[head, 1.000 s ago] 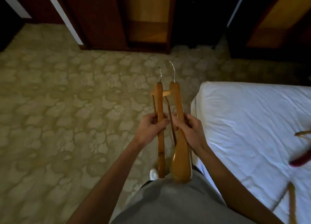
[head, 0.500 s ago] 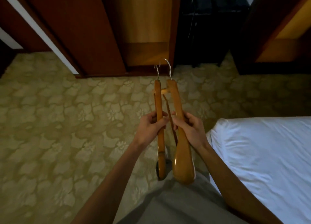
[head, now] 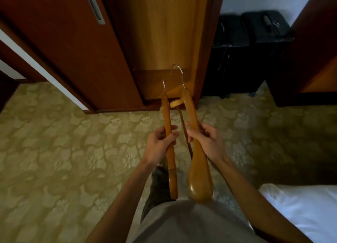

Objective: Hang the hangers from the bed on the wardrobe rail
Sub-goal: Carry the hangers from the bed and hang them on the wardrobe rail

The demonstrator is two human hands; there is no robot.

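Two wooden hangers with metal hooks point away from me, hooks toward the wardrobe. My left hand (head: 160, 142) grips the slimmer hanger (head: 170, 151) around its middle. My right hand (head: 206, 142) grips the broader hanger (head: 197, 162) the same way. The two hangers lie side by side, joined near the hooks by a crossbar. The open wardrobe (head: 164, 33) stands straight ahead, its light wood interior showing. Its rail is out of view. The bed (head: 306, 213) with a white sheet shows only its corner at the lower right.
A dark red sliding wardrobe door (head: 73, 51) with a recessed handle stands to the left. Black luggage (head: 251, 47) sits in the gap right of the wardrobe, beside another dark cabinet (head: 317, 47). Patterned carpet (head: 63, 151) covers the floor between me and the wardrobe.
The view has swung from the bed toward the wardrobe, which is now closer and higher in frame. The bed has slid to the lower right. Both hands keep their grip on the hangers.
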